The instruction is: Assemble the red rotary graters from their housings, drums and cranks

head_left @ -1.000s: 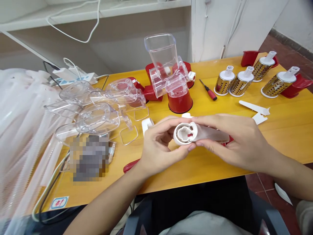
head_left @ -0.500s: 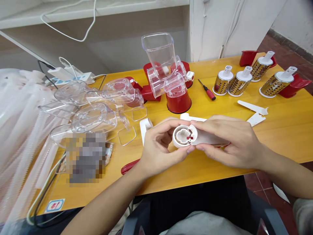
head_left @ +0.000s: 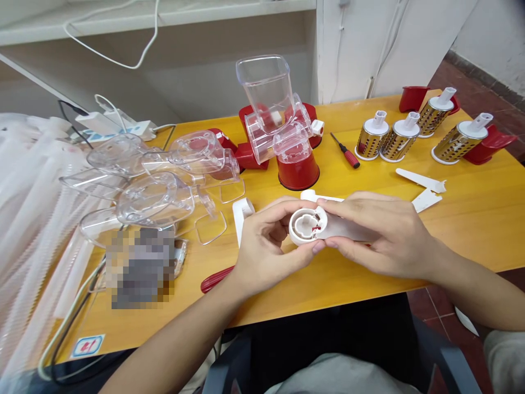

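Yellow wooden table [head_left: 471, 219], wide, crowded at the back. On its left end, clear plastic hoppers [head_left: 164, 175] tipped on their sides beside a heap of white tubes [head_left: 33, 219]. At centre back, an upright clear-and-red grater [head_left: 283, 131]. Toward the right, four metal drums [head_left: 404, 137] with white caps, red bases [head_left: 490, 143] behind them, then a small red screwdriver [head_left: 345, 151] and flat white handle pieces [head_left: 422, 180].

Nearer, over the front edge, both hands meeting on one white plastic handle [head_left: 324, 225]. Long axis running left to right, round hub end facing left and open toward the camera, a small red piece showing inside. Right hand [head_left: 381, 235] laid over the flat shaft, fingers curled along it, thumb underneath. Left hand [head_left: 266, 246] pinching the hub rim, thumb [head_left: 305, 253] below, fingertips above. Hub closer to the left hand; shaft wholly under the right. Red strip [head_left: 215, 278] lying on the table just below the left wrist.
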### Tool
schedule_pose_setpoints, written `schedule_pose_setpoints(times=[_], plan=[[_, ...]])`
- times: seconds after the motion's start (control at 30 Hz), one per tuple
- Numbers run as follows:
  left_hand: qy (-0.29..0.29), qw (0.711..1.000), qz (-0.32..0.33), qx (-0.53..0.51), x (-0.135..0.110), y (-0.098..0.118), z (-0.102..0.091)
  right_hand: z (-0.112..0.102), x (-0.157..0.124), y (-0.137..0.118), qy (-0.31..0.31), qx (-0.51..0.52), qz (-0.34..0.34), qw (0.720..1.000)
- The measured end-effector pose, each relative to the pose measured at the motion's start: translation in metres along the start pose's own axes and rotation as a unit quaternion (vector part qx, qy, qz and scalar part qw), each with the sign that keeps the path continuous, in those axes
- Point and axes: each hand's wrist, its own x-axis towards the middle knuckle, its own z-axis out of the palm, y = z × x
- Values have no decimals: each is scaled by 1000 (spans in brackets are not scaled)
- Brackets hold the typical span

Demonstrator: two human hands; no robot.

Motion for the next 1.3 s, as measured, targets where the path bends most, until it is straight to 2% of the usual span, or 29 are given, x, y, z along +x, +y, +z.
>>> schedule_pose_setpoints(times=[0.6,0.83,1.07,1.3], plan=[[-41,993,-35,-105,6,0,-1,10,1,6,36,8,-83,996],[-22,998,-27,-51,3,-2,-3,10,0,3,25,13,-46,999],[-25,999,-17,-23,2,1,-3,5,0,0,9,-29,-45,999],[-10,999,-26,-22,-3,1,1,7,-1,-9,23,-48,-31,998]])
